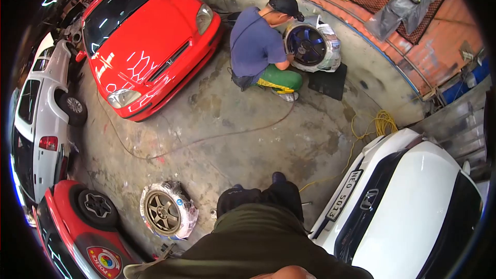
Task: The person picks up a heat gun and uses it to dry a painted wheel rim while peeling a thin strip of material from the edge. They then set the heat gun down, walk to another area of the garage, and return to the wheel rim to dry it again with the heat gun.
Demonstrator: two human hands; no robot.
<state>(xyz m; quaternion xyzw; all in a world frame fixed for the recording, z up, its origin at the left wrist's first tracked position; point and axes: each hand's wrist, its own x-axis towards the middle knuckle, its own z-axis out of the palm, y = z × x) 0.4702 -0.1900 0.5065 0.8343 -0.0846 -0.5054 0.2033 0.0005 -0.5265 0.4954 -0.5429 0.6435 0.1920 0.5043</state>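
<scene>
Neither of my hands can be made out. A rounded patch of bare skin (290, 273) shows at the bottom edge against my dark shirt (258, 243), too little to tell which part it is. Nearest to me on the floor, at the lower left, lies a bronze multi-spoke wheel (163, 212) with its tyre wrapped in paper. Further off, a squatting person (261, 46) in a blue shirt and dark cap reaches to a dark blue wheel (306, 45), also wrapped in paper and tilted up. What that person's hands hold is hidden.
A red car (147, 46) stands at the upper left, a white car (398, 196) close on my right. A white vehicle (49, 108) and a red police-marked vehicle (88, 222) line the left. A hose (217, 137) crosses the concrete; a yellow cord (383, 123) lies coiled.
</scene>
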